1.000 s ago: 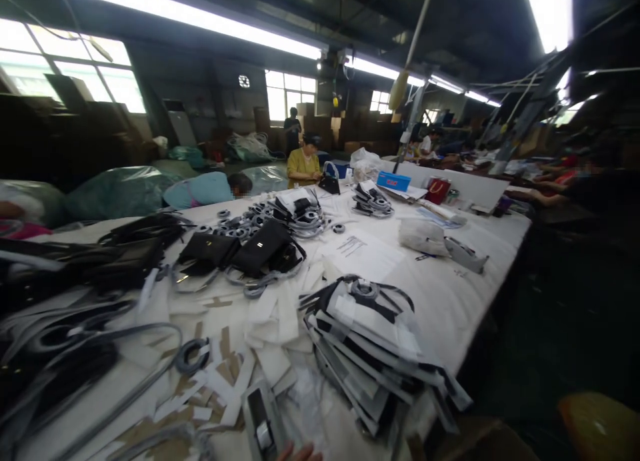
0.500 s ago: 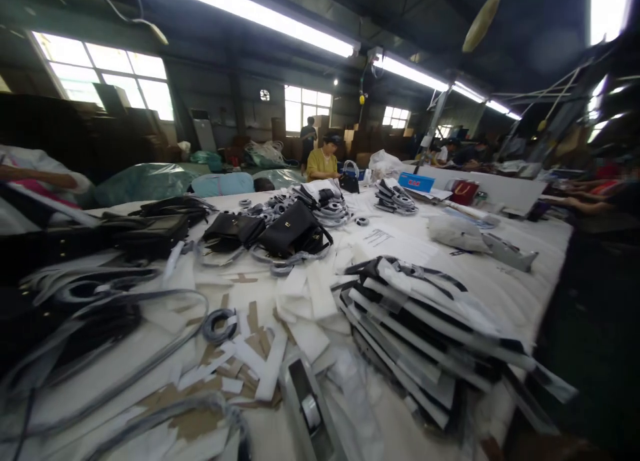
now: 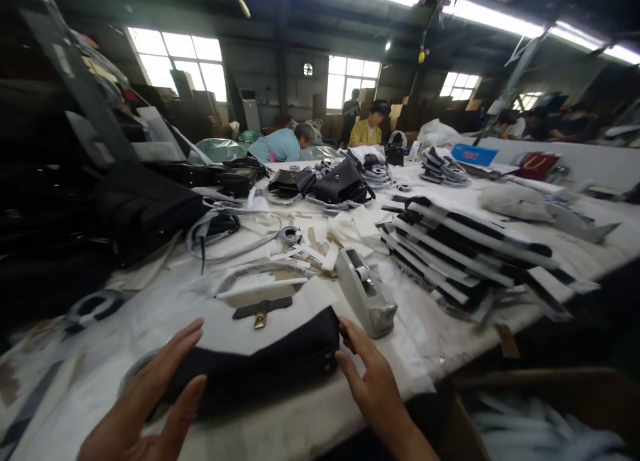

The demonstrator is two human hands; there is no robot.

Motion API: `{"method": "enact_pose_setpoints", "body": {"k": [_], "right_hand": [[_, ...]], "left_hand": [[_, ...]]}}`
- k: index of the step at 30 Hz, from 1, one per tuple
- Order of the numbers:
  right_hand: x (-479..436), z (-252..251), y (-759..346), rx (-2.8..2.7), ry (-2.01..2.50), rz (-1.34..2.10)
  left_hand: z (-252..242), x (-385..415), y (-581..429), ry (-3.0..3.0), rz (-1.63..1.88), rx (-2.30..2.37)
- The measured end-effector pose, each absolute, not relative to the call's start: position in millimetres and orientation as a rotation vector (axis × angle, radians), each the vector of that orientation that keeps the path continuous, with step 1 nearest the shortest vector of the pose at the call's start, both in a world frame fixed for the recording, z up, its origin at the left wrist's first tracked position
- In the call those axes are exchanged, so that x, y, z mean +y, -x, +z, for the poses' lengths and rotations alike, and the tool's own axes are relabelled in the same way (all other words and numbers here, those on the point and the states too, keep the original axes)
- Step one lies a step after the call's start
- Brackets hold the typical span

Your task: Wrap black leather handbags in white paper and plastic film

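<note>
A black handbag (image 3: 270,371) lies in front of me at the table's near edge. White sheet material covers its upper side, and a dark strap with a gold-coloured clasp (image 3: 260,320) shows on top. Beside the bag's left end is my left hand (image 3: 145,401), thumb and fingers apart; contact there is unclear. My right hand (image 3: 373,374) has the bag's right end between thumb and fingers, the fingertips partly hidden behind the corner. Just beyond that corner stands a grey tape dispenser (image 3: 363,291). A wrapped handle arches behind the clasp.
Strips of card and white foam (image 3: 315,244) litter the table behind the bag. To the right lies a stack of black-and-white wrapped pieces (image 3: 465,248). Black bags (image 3: 145,208) are piled at left. A cardboard box (image 3: 460,421) is below the right edge. Co-workers are across the table.
The view has swung left and down, so the scene sits further right. Both my hands and the black handbag with the clasp have come into view. A co-worker in light blue now leans over at the back.
</note>
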State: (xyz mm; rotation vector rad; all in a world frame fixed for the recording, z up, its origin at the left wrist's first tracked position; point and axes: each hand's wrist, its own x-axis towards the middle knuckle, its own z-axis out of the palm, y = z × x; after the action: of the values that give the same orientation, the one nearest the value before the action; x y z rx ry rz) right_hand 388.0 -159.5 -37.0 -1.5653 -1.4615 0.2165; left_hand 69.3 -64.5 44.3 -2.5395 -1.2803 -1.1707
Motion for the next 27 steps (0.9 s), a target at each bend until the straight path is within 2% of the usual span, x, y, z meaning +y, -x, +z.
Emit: {"method": "enact_pose_setpoints", "body": {"k": [4, 10, 14, 18, 22, 27], "right_hand": [[-150.9, -29.2, -370.1, -1.596, 1.578, 0.226], [-156.4, -18.0, -362.1, -1.656, 1.604, 0.185], [-170.2, 15.2, -353.2, -1.776, 1.638, -0.124], [-159.1, 57.9, -335.9, -2.155, 1.497, -0.416], [-128.4, 77.7, -324.5, -2.471, 1.418, -0.369], [-110.0, 72.0, -322.7, -2.565, 1.635, -0.189]], "left_hand": [[61.5, -78.0, -74.9, 2.632, -0.933, -1.14], [72.6, -49.2, -86.3, 2.746, -0.454, -0.809], [82.3, -33.6, -98.9, 2.901, -0.271, -0.699], [86.8, -29.6, -98.8, 2.914, -0.199, -0.698], [83.3, -28.7, -93.6, 2.917, -0.137, -0.679], [68.2, -26.8, -85.8, 2.938, -0.136, -0.69]]}}
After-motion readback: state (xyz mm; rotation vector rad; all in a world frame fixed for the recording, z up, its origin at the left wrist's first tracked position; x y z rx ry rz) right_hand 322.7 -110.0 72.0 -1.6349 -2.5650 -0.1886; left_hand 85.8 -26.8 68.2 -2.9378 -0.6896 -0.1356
